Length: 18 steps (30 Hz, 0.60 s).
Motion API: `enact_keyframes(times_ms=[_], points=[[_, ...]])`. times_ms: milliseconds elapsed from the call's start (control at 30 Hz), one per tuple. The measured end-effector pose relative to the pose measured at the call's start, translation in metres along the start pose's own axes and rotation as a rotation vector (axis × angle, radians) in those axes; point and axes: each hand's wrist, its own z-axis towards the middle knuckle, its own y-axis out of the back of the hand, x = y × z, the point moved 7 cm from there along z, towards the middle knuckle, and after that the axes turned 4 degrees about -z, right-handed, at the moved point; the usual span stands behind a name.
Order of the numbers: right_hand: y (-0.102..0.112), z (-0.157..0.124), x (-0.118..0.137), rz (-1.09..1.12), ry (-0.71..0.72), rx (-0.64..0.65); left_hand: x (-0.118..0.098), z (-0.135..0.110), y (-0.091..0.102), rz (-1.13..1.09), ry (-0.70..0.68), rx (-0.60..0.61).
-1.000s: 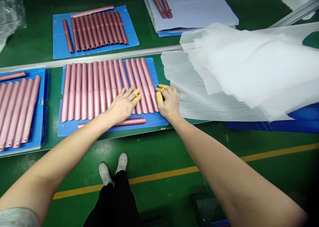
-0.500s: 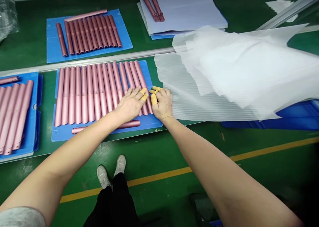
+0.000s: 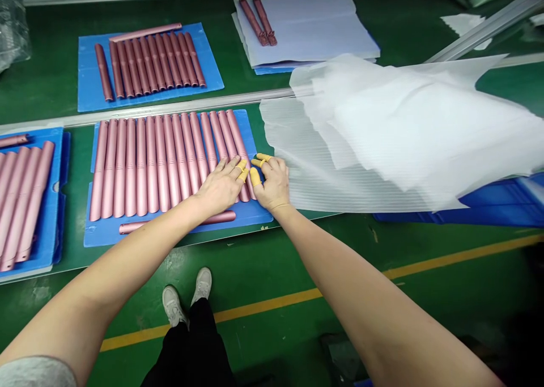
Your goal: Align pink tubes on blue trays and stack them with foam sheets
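On the green floor, nearest the camera, stood the person's 2 grey shoes, just in front of a yellow line. Both bare arms reached forward over the edge of the green tabletop.

The left hand lay flat on the near right end of a row of pink tubes, its fingers stretched out and spread, gripping nothing. 2 of them wore yellow fingertip covers. The right hand sat just beside it at the right edge of the row, its yellow-tipped fingers curled against the outermost tube; whether they gripped it could not be told.

The tubes lay side by side, touching, on a blue tray. 1 loose tube lay crosswise along the tray's near edge. To the left sat a second blue tray of the same tubes. To the right, white foam sheets were piled over a ribbed translucent sheet.

Beyond a metal rail, a far blue tray carried darker tubes, and a stack of white sheets held 2 more tubes.
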Motion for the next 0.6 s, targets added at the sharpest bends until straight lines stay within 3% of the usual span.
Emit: enact_keyframes(times_ms=[133, 233, 300, 367, 467, 533, 600], points=[[0.002, 0.000, 0.001, 0.003, 0.009, -0.009, -0.002, 0.000, -0.002, -0.032, 0.019, -0.025], [0.002, -0.001, 0.001, 0.008, 0.017, -0.005, 0.022, 0.001, 0.015, -0.072, 0.090, -0.090], [0.002, -0.001, 0.000, 0.009, 0.020, -0.002, 0.064, -0.002, 0.039, -0.077, 0.223, -0.170], [0.003, -0.001, 0.000, 0.004, 0.025, -0.004, 0.119, -0.008, 0.067, -0.058, 0.390, -0.245], [0.003, -0.002, 0.000, -0.011, 0.024, 0.007, 0.195, -0.014, 0.097, -0.067, 0.582, -0.263], [0.003, -0.002, 0.000, -0.018, 0.015, 0.026, 0.227, -0.008, 0.103, -0.096, 0.630, -0.217], [0.004, -0.002, 0.000, -0.019, 0.014, 0.035, 0.243, 0.005, 0.100, -0.133, 0.615, -0.124]])
